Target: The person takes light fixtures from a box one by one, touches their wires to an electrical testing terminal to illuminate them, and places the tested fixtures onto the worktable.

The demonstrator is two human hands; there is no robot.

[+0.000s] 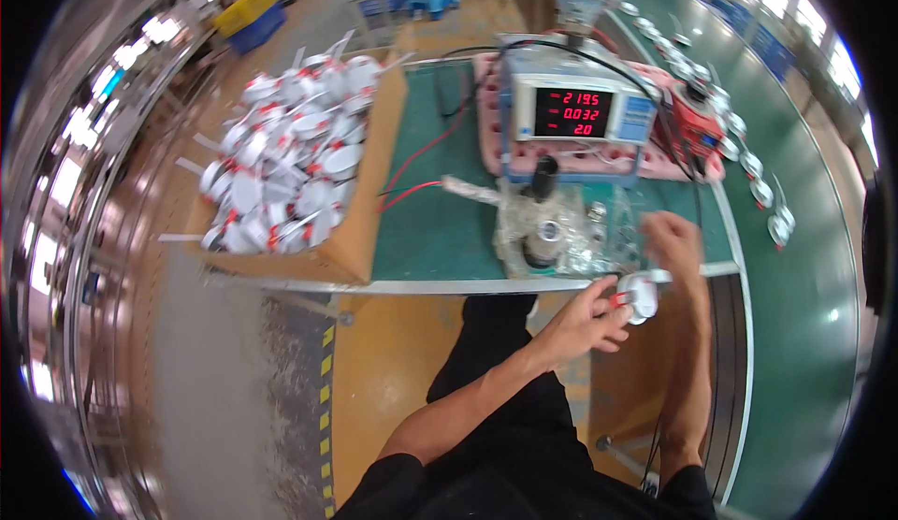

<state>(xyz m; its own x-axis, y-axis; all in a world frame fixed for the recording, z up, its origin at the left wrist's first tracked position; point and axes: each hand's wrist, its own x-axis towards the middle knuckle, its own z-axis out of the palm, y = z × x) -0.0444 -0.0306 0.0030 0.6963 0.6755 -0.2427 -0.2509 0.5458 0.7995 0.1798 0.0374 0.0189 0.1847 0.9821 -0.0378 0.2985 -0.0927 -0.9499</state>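
My left hand point(587, 322) grips a white, disc-shaped part point(640, 299) with a red-orange piece at its side, just off the front edge of the green table point(426, 239). Above and to the right of the part is my right hand point(673, 242), fingers curled in and slightly smeared by motion. Whatever it may hold is hidden. A clear plastic bag point(585, 253) lies on the table just past my hands. On it stands a grey metal fixture point(543, 239) with a black knob point(544, 176).
A cardboard box point(351, 251) heaped with similar white parts point(285, 160) sits at the left. Behind the fixture, a meter point(575, 113) with red digits rests on a pink tray point(488, 127), beside a red device point(694, 120). More white parts line the green conveyor point(814, 333). Wires cross the table.
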